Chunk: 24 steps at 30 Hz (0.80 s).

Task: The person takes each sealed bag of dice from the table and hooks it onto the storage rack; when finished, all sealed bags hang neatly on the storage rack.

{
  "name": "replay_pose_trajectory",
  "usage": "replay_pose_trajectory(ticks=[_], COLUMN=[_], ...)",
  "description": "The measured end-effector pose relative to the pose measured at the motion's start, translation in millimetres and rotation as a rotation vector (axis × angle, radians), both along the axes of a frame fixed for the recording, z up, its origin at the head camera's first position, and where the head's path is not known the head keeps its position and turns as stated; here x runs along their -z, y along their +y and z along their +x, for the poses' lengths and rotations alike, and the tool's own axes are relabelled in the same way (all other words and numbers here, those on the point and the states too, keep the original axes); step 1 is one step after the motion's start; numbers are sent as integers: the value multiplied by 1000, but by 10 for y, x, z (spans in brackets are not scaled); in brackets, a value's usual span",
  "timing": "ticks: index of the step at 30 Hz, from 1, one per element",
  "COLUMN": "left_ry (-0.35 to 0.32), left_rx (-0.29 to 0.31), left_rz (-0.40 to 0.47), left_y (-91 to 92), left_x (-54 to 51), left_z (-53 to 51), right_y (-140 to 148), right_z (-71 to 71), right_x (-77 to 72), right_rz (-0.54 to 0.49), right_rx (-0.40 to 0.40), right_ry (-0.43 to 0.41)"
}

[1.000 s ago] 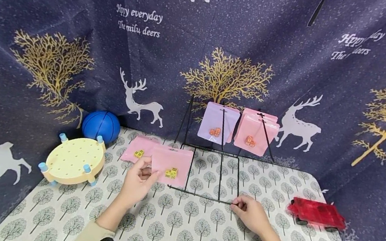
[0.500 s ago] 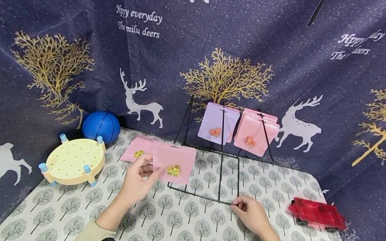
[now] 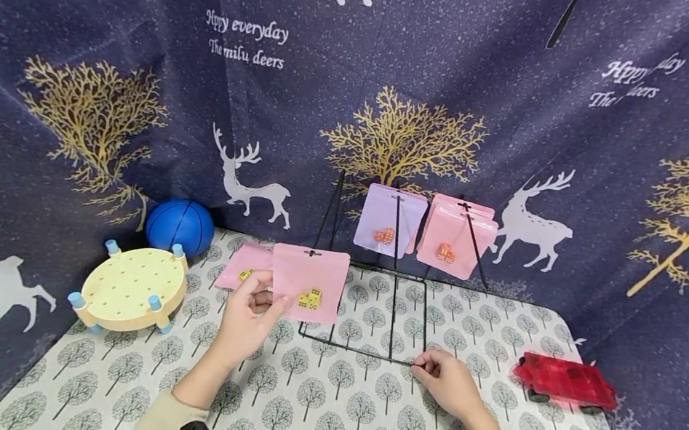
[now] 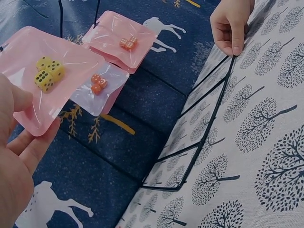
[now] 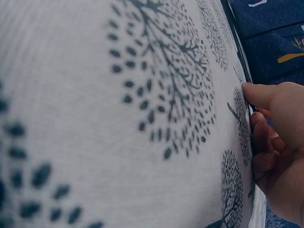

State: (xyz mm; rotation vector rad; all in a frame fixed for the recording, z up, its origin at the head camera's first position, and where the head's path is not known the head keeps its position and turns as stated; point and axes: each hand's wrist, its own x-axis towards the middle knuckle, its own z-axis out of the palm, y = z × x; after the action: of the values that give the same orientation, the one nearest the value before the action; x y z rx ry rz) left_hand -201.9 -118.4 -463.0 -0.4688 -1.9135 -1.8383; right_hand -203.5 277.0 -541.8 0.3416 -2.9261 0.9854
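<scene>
My left hand (image 3: 244,326) pinches the left edge of a pink zip bag (image 3: 303,272) with yellow dice (image 3: 310,298) in it. The bag stands upright, its hang hole at the tip of the rack's left prong (image 3: 323,223); whether the prong passes through I cannot tell. My right hand (image 3: 446,382) pinches the front right corner of the black wire rack (image 3: 358,351) between thumb and fingers. A lilac bag (image 3: 378,209) with orange dice hangs on the middle prong, another bag behind it. Pink bags (image 3: 457,223) hang on the right prong, orange dice in the front one.
Another pink bag (image 3: 236,266) with yellow dice lies on the table, partly hidden behind the held one. At the left are a cream pegged round stand (image 3: 132,288) and a blue ball (image 3: 180,227). A red toy car (image 3: 566,380) stands at the right.
The held pink bag has risen slightly and turned more upright, its hang hole now at the left prong's tip. My right hand stays on the rack's corner.
</scene>
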Motion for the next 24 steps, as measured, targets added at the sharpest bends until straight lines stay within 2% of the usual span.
replay_pose_trajectory(ticks=[7,15,24], left_ry=[-38,-39,-89], left_rx=[4,15,7], left_rz=[6,34,30], left_y=[16,40,49], left_x=[-43,-64,-66], left_z=[-12,-80,-152], right_y=[-2,-3,2], right_z=[5,4,-10], right_x=[-7,4,26], right_rz=[-5,-2,-9], right_rx=[3,14,19], right_ry=[-6,-13,-22])
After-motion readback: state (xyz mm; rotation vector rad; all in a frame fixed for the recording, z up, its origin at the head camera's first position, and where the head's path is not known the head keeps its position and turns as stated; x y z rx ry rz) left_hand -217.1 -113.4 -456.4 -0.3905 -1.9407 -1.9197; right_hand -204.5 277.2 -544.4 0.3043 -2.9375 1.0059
